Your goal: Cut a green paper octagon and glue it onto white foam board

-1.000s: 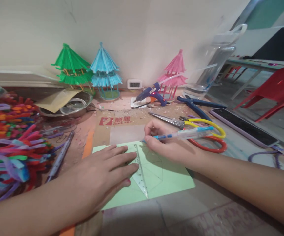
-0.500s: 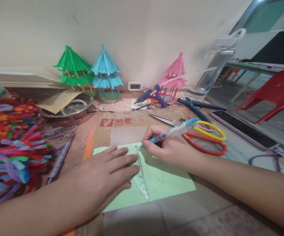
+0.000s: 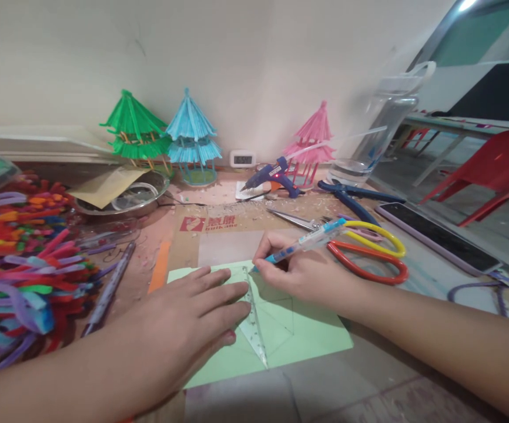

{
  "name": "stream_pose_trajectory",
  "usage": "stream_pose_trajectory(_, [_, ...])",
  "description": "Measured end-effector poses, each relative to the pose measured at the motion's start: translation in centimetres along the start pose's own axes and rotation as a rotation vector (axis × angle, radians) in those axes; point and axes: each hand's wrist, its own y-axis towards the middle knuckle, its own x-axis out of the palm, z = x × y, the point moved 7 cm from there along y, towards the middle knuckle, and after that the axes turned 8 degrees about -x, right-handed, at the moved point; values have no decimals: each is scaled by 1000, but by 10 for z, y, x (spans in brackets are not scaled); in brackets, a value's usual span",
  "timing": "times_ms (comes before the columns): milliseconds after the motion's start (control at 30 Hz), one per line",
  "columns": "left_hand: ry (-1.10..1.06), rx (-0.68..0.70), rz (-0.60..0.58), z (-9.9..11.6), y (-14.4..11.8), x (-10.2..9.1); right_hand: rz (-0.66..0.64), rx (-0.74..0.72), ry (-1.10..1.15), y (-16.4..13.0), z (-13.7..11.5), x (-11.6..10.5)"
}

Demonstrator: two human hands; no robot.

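A pale green sheet of paper [image 3: 320, 338] with thin drawn lines lies in front of me. On it rests a clear triangular ruler [image 3: 257, 338]. My left hand [image 3: 193, 317] is spread flat over the paper, its fingertips pressing on the ruler, part of which it hides. Pinched in my right hand [image 3: 298, 267] is a clear-barrelled pen [image 3: 301, 241] with blue ends. Its tip is down by the ruler's upper edge. Just right of that hand lie scissors with one yellow and one red handle [image 3: 369, 261].
Pipe cleaners [image 3: 25, 294] are heaped at left, near a purple pen [image 3: 110, 288] and a metal dish [image 3: 146, 202]. Green, blue [image 3: 191, 135] and pink pavilion models stand by the wall. A glue gun [image 3: 274, 173], pliers [image 3: 354, 197], a bottle [image 3: 382, 123] and a phone [image 3: 439, 238] lie beyond my right hand.
The view has tilted slightly, so everything sits a little lower. The pen leans a bit lower, its tip still close to the ruler's upper end. My left hand stays on the ruler.
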Motion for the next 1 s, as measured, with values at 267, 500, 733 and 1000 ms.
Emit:
stream_pose_trajectory(267, [0, -10, -31, 1, 0, -2, 1, 8, -38, 1, 0, -1])
stream_pose_trajectory(500, [-13, -23, -44, -1, 2, -3, 4, -47, 19, -1, 1, 1])
stream_pose_trajectory(733, [13, -30, -36, -1, 0, 2, 4, -17, 9, 0, 5, 2])
stream_pose_trajectory(1000, [1, -32, -70, 0, -2, 1, -3, -1, 25, 0, 5, 3])
